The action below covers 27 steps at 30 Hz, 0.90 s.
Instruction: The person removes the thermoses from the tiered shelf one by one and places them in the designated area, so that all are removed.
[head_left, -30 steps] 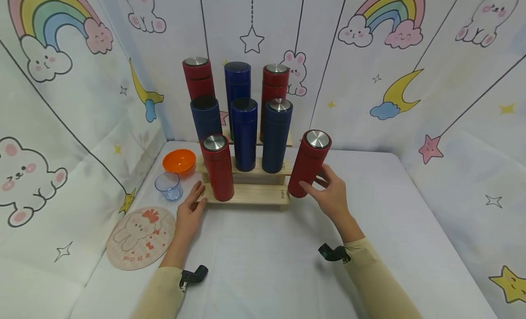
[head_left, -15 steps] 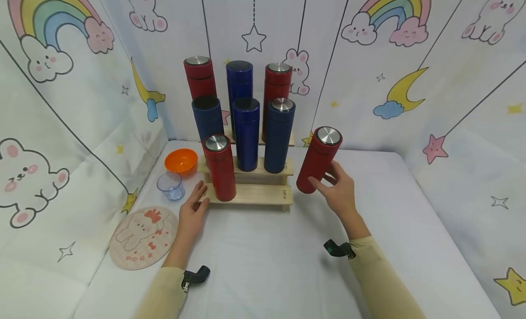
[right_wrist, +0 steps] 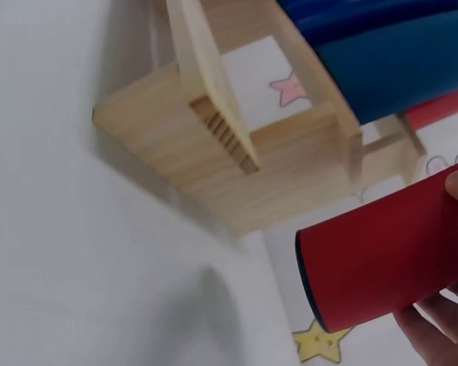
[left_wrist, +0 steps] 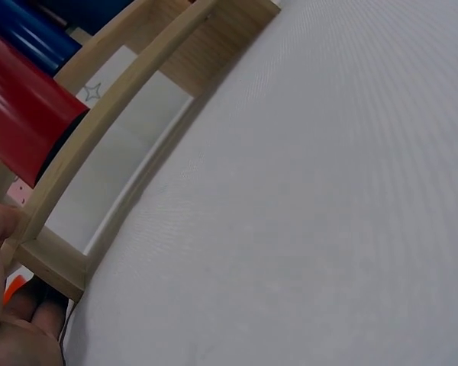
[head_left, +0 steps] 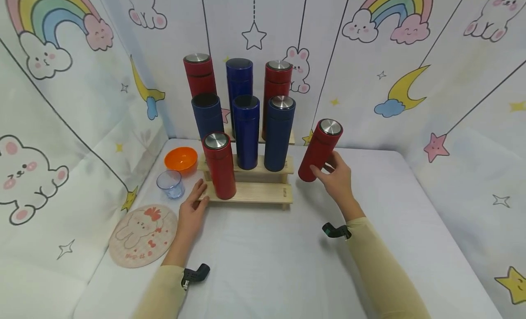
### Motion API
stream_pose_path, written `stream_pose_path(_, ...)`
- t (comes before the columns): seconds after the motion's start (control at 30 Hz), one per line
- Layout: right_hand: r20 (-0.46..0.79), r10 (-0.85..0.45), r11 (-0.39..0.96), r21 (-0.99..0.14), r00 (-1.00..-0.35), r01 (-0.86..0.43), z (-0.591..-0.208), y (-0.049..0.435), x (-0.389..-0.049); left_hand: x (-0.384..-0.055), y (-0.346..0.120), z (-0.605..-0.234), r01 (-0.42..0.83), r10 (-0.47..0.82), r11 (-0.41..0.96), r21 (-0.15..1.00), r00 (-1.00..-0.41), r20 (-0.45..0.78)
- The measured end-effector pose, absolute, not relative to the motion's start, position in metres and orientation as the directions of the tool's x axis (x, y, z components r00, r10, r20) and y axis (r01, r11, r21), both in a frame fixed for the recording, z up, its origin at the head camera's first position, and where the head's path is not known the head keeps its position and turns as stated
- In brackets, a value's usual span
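The person's right hand (head_left: 338, 175) holds a red cylindrical flask with a brushed silver lid (head_left: 320, 150), thumb on one side and fingers on the other, gripping it low on the body. The flask is tilted, its lid leaning to the right and its base raised above the white cloth-covered table (head_left: 267, 255); it hangs beside the right end of a pale wooden three-tier rack (head_left: 263, 192), apart from it. The left hand (head_left: 193, 209) has the left end of the rack's lowest tier between thumb and fingers.

On that tier, near the left hand, stands a second red flask with a silver lid (head_left: 222, 170); the plank to its right is bare. The middle tier bears three flasks: a matte navy one with a black lid (head_left: 207, 115) at left, a glossy royal-blue one with a dark lid (head_left: 246, 136) at centre, and a matte navy one with a silver lid (head_left: 280, 136) at right. Behind them, on the top tier, a glossy blue flask (head_left: 239, 77) stands between a left red flask (head_left: 200, 77) and a right red flask (head_left: 277, 79), both silver-lidded.

Left of the rack sit a round orange bowl (head_left: 181, 160), a clear bluish glass cup (head_left: 170, 185) and a round pinkish rabbit-printed mat (head_left: 141, 239). White cloth walls (head_left: 472, 95) printed with cartoons surround the table.
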State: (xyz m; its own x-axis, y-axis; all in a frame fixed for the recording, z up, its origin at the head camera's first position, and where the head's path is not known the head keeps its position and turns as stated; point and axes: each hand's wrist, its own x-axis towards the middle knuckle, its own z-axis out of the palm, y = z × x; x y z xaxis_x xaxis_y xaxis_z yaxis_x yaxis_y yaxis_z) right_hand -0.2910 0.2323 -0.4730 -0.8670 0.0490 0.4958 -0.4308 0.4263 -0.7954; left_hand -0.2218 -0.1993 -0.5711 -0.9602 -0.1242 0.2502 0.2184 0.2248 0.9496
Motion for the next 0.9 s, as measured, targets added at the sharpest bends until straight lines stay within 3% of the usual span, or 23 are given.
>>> stream_pose_path(0.27,0.450,0.048,0.428,-0.816,-0.892,-0.389,-0.500,0.243,-0.318,-0.222,-0.201,-0.574,0.209,-0.113,0.236,0.949,-0.964,0.240)
stream_pose_path(0.9,0.384,0.034,0.452,-0.830,-0.923,-0.328,-0.507,0.243,-0.329,-0.222,-0.200,-0.572,0.233,-0.107,0.247,0.941,-0.958,0.265)
